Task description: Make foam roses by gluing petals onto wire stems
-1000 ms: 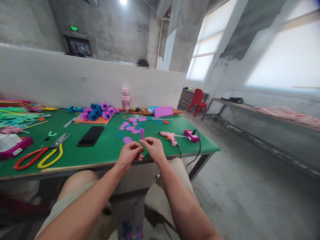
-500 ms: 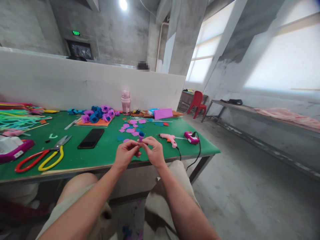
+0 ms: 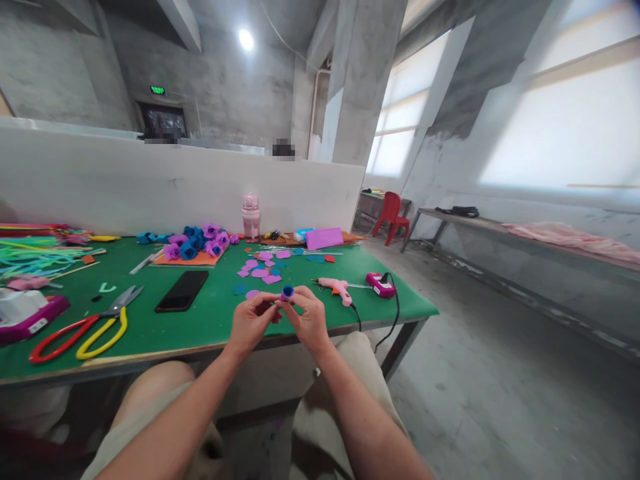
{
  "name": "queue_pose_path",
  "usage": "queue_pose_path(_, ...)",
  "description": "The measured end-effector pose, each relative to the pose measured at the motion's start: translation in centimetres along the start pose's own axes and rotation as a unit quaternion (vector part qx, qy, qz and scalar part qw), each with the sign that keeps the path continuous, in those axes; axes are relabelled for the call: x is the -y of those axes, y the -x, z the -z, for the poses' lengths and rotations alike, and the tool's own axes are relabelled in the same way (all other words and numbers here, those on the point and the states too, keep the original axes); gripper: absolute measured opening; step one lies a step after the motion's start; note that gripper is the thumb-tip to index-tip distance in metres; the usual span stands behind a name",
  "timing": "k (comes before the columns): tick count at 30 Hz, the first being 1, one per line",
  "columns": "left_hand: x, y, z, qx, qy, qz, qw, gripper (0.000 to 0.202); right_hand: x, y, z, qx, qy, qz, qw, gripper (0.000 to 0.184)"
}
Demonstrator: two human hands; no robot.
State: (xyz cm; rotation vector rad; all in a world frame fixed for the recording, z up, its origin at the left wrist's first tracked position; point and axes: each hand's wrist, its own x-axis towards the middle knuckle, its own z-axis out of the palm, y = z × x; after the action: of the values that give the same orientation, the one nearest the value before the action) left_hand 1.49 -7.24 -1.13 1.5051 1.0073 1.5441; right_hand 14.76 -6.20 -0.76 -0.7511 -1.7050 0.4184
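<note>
Between my hands, above the front edge of the green table, is a small paper flower (image 3: 287, 292), purple outside and dark blue inside. My right hand (image 3: 307, 313) is closed, its thumb and fingers pinching the flower's lower part. My left hand (image 3: 254, 320) is closed too, fingertips meeting at the flower's base. Just beyond them lie loose purple paper petals (image 3: 260, 273) and a few blue ones. Finished-looking purple and blue paper flowers (image 3: 189, 249) are heaped on an orange sheet (image 3: 175, 260) at the back left.
A pink glue gun (image 3: 336, 288) lies right of my hands, near a purple power socket (image 3: 380, 285) with a black cord. Left are a black phone (image 3: 182, 291), scissors (image 3: 103, 323) and pipe cleaners (image 3: 35, 250). A pink bottle (image 3: 251, 219) stands by the white partition (image 3: 125, 187).
The flower has tipped toward me, so its blue opening shows more. Both hands keep their pinch. The whole view has shifted slightly, with the table appearing lower.
</note>
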Motion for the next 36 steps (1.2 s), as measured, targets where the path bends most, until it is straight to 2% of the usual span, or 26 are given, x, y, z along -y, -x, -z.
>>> queue_pose_path(5,-0.1,0.0,0.2,0.002,-0.023,-0.006,1.0,0.015,0.0,0.0,0.2,0.012,0.001,0.004,1.0,0.017)
queue_pose_path(11,-0.2,-0.2,0.7,0.009,-0.056,-0.046,0.997,0.012,0.0,-0.2,0.4,0.043,-0.026,0.004,0.999,0.019)
queue_pose_path(16,-0.4,-0.3,0.8,0.011,-0.063,-0.033,0.997,0.01,-0.2,-0.4,0.4,0.073,-0.049,0.004,0.996,0.022)
queue_pose_path(22,0.0,-0.4,0.3,-0.018,-0.009,0.013,1.0,0.011,-1.1,-0.3,0.0,0.038,-0.1,-0.071,0.992,0.029)
queue_pose_path(24,0.3,-0.3,0.1,-0.022,0.001,0.039,0.999,0.012,-1.3,-0.3,-0.2,0.031,-0.106,-0.088,0.99,0.025)
queue_pose_path(30,0.2,0.0,-0.2,-0.014,0.024,0.078,0.997,0.011,-1.1,-0.4,-0.2,0.027,-0.099,-0.082,0.991,0.015)
queue_pose_path(36,-0.6,0.3,-0.3,0.009,0.028,0.05,0.998,0.013,0.0,-0.5,-0.1,-0.016,-0.098,-0.054,0.994,0.013)
